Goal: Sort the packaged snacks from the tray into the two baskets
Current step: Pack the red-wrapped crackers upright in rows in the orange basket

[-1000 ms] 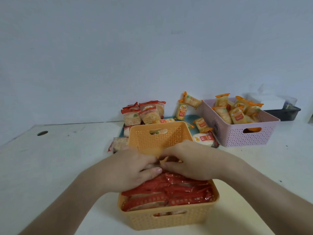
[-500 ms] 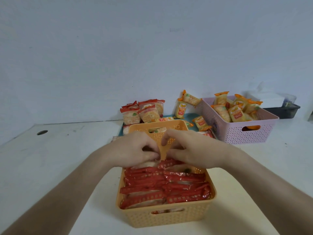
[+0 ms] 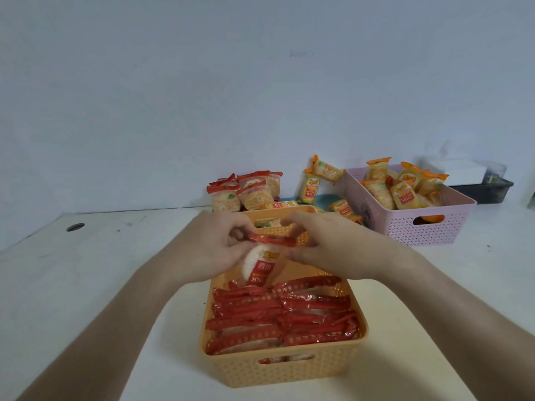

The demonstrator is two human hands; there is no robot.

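An orange basket (image 3: 283, 371) stands close in front of me, packed with several red snack packets (image 3: 278, 314) set on edge in rows. Above its far half, my left hand (image 3: 214, 250) and my right hand (image 3: 327, 247) together pinch the top seam of one red snack packet (image 3: 260, 267), which hangs upright just over the rows. Behind the basket lies the teal tray (image 3: 321, 199), mostly hidden, with red packets (image 3: 246, 192) at its left and orange packets (image 3: 315, 180) at its right. The pink basket (image 3: 428, 230) at the right holds several orange packets (image 3: 402, 186).
The white table (image 3: 86, 285) meets a plain wall at the back. A round hole (image 3: 75, 227) is in the table at the far left. A dark tray with a white box (image 3: 480, 183) stands behind the pink basket.
Both hands have risen from pressing on the rows of red packets toward the basket's far end. They now lift one red packet upright above the rows.
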